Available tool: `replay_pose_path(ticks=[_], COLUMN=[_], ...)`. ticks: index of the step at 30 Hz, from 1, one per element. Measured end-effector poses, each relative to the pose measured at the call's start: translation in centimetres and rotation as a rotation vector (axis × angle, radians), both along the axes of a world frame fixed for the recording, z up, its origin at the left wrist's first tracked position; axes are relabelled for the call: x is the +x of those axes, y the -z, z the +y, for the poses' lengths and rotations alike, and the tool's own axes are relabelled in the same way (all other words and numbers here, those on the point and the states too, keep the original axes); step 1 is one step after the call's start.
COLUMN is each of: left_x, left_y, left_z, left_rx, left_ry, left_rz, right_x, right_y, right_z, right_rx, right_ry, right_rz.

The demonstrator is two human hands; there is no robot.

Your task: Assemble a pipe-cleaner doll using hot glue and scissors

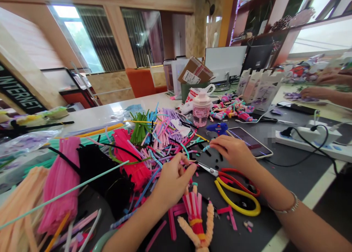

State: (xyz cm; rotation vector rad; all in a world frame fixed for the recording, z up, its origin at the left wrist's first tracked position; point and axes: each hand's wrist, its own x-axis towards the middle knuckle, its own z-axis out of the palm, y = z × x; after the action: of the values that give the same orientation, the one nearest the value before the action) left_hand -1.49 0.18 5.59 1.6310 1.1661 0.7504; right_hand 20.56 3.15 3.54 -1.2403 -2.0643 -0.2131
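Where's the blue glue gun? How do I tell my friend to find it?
Find the pink bottle on the dark tabletop. Just in front lies a small blue hot glue gun, beside a smartphone and the person's right hand. It is the only chunky blue tool there.

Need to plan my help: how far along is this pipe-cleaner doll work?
Done: a pipe-cleaner doll with a pink-and-red body and peach limbs lies on the dark mat, and small figures sit further back. In hand: the right hand pinches a twisted blue piece near the scissors. Still left: heaps of cut strips and uncut pink bundles.
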Motion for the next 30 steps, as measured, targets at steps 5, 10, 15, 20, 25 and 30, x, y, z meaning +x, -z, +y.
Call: replay_pose_path(ticks=[5, 10, 15, 20, 25, 30], left_x=[-0.7, -1.6, -1.6, -1.1, -0.7, -0.6], left_y=[-1.0, -1.1, -0.2, 0.1, -1.6, -3.3], left_z=[-0.3, -0.1, -0.4, -0.6, -1.3, -2.2], left_rx=[0.218, 0.112, 0.013, -0.202, -0.011, 0.211], left_ry=[-0.016, 0.118, 0.193, 0.151, 0.108, 0.196], left_rz=[0.480, 0.748, 0.706, 0.611, 0.662, 0.470], right_x=[0.7, 0.2, 0.4, 1.3, 1.9, 2.4], right_y=[0.9, 0.2, -1.2, -1.0, 0.8, 2.4], right_z=[1.0, 0.8, 0.2, 0.1, 1.3, 2.6], right_rx=[-0.360, -0.492, -0.546, -0.528, -0.484, -0.408], right_ry=[0.093, 0.218, 0.699, 0.790, 0.749, 0.717], right_rz=[-0.231, -0.244, -0.155, -0.077, -0.095, -0.082])
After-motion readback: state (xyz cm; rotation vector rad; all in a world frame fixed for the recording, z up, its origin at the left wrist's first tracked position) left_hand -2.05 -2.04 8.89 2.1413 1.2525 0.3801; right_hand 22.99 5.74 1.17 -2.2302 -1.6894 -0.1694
